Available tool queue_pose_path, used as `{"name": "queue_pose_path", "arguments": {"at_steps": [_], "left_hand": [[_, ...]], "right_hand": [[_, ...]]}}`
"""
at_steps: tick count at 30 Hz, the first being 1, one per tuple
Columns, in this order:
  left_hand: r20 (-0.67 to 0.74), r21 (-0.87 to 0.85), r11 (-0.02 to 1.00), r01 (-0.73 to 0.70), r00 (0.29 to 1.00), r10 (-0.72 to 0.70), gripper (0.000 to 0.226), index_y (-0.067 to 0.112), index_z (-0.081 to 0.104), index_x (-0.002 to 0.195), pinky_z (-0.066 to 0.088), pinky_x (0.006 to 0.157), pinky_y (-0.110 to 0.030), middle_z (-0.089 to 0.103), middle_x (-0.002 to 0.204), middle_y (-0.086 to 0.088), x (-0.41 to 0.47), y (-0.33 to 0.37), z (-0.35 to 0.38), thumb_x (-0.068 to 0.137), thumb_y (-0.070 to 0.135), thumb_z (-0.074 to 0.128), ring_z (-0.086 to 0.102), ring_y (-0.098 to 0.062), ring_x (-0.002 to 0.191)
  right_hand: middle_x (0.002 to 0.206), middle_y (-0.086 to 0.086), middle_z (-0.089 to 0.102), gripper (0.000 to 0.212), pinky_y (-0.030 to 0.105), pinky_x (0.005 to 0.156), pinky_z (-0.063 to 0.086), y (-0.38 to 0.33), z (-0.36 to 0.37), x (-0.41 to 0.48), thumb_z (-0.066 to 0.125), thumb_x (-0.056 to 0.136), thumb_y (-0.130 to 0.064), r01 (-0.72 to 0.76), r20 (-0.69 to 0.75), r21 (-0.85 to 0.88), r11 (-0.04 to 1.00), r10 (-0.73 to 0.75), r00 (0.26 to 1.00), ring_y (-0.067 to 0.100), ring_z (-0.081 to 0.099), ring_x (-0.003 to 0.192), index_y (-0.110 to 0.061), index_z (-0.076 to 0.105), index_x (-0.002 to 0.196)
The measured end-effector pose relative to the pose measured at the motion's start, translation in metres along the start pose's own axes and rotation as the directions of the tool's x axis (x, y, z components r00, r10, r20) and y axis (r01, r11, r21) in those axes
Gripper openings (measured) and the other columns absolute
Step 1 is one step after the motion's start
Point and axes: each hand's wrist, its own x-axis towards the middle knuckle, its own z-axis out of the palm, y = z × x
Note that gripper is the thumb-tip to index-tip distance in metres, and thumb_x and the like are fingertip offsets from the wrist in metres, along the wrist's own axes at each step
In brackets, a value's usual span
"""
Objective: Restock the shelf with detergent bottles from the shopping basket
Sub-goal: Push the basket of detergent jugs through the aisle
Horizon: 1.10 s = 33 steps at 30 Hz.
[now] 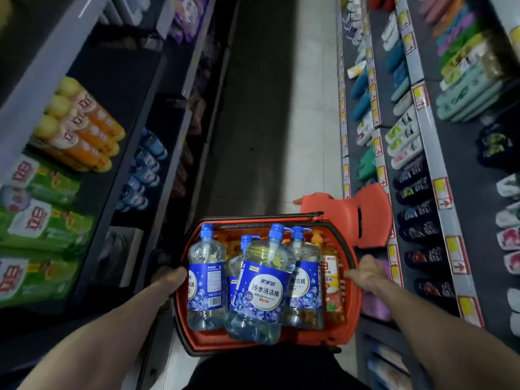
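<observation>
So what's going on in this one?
A person holds a red shopping basket in a shop aisle, left hand and right hand gripping its opposite sides. Inside are several blue-labelled detergent bottles and an orange bottle. No bottle is in hand yet; similar blue bottles sit on the left shelf.

We reach forward and down on either side of the basket (352, 305). Our left forearm (98, 333) angles in from the lower left, and our left hand (171, 280) grips the basket's left rim, its fingers curled over the edge and partly hidden. Our right forearm (439, 313) angles in from the lower right, and our right hand (365, 273) grips the right rim, knuckles up, fingers hooked over it. Both wrists look roughly straight.
</observation>
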Motion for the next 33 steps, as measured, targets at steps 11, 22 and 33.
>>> {"name": "queue_pose_path", "arguments": {"at_steps": [11,22,33], "left_hand": [[0.021,0.064,0.995,-0.077,0.997,0.076,0.05,0.002,0.07,0.126,0.056,0.104,-0.043,0.068,0.133,-0.022,0.04,0.217,-0.115,0.093,0.039,0.063,0.067,-0.039,0.122],[-0.064,0.007,0.993,-0.116,0.991,0.116,0.053,0.01,0.058,0.136,0.055,0.096,-0.042,0.066,0.13,-0.021,0.082,0.388,-0.16,0.089,0.032,0.066,0.066,-0.041,0.115],[-0.083,0.043,0.993,-0.112,0.99,0.115,0.072,0.007,0.035,0.16,0.047,0.106,-0.04,0.049,0.156,-0.021,0.131,0.573,-0.183,0.097,0.026,0.065,0.052,-0.041,0.138]], "right_hand": [[0.086,0.015,0.073,0.029,0.028,0.057,0.054,-0.125,-0.037,0.067,0.087,0.082,-0.023,-0.087,0.016,0.009,0.996,0.087,0.996,0.028,0.072,0.073,-0.002,0.069,0.089],[0.086,0.012,0.068,0.027,0.041,0.073,0.064,-0.248,-0.124,0.174,0.085,0.086,-0.017,-0.085,0.019,0.076,0.994,0.083,0.996,0.026,0.07,0.075,-0.004,0.062,0.085],[0.081,0.007,0.066,0.024,0.021,0.046,0.041,-0.371,-0.255,0.302,0.081,0.088,-0.015,-0.019,0.021,0.031,0.999,0.018,1.0,0.015,0.062,0.064,-0.01,0.06,0.078]]}}
